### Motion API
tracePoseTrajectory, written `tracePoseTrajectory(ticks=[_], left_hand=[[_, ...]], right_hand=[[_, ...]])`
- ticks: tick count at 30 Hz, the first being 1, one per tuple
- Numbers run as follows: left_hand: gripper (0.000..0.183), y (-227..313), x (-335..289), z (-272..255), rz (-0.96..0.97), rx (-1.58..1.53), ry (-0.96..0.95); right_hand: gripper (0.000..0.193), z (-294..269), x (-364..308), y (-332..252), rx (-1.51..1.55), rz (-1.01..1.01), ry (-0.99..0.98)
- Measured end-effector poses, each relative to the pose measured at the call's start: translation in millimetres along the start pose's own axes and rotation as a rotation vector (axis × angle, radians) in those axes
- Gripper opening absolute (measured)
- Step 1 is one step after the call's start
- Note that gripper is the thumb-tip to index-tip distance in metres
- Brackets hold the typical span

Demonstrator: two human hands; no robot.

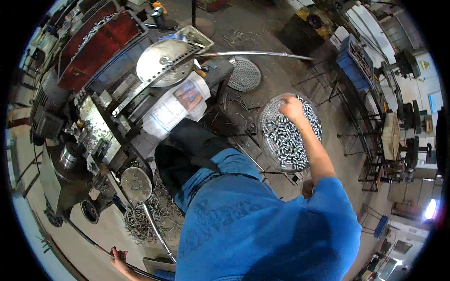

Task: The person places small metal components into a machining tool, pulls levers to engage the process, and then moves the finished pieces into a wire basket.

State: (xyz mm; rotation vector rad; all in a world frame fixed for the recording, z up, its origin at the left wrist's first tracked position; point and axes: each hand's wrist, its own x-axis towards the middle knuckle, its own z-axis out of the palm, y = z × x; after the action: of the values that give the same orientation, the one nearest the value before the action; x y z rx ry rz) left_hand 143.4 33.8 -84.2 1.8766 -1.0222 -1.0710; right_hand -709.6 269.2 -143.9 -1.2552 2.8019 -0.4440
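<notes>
Right hand (291,108) curled into small metal cylinders (286,138) in perforated tray (262,117), grip unclear, left hand (119,256) closed on thin rod (93,243)

My right hand (292,110) is down among small metal cylinders (286,140), bright and shiny, each catching a glint. They lie in a round perforated metal tray (265,140), its mesh dull grey. Farther off, a second perforated disc (244,74) looks the same matt grey metal. To the left, the machine (93,126) is dark, grimy steel, rough and oily, while the round plate (161,63) on top is brushed, pale metal with a soft sheen. A wrap of printed paper (176,108) looks matt and creased. My left hand (120,259) touches a long smooth metal rod (93,243). Curly metal shavings (150,218) glitter on the floor. My blue shirt (262,225) is soft, matt cloth.
</notes>
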Motion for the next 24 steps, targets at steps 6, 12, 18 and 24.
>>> tracePoseTrajectory(ticks=[6, 12, 18, 24], left_hand=[[0.037, -8.6, 5.4, -11.1, -0.037, 0.046, -0.022], [0.037, 9.4, -4.3, 5.3, 0.039, 0.120, 0.034], [0.037, 10.6, -16.6, 9.0, 0.076, 0.143, 0.057], [0.034, 10.7, -22.8, -30.3, 0.909, 1.502, 0.421]], right_hand=[[0.031, 29.3, -70.2, 42.7, -0.105, 0.161, -0.225], [0.041, 68.9, -56.9, 10.1, -0.138, -0.156, -0.402], [0.044, 78.3, -37.7, 6.5, -0.217, -0.202, -0.415], [0.046, 24.1, -24.2, -63.4, 0.199, -0.100, -0.279]])
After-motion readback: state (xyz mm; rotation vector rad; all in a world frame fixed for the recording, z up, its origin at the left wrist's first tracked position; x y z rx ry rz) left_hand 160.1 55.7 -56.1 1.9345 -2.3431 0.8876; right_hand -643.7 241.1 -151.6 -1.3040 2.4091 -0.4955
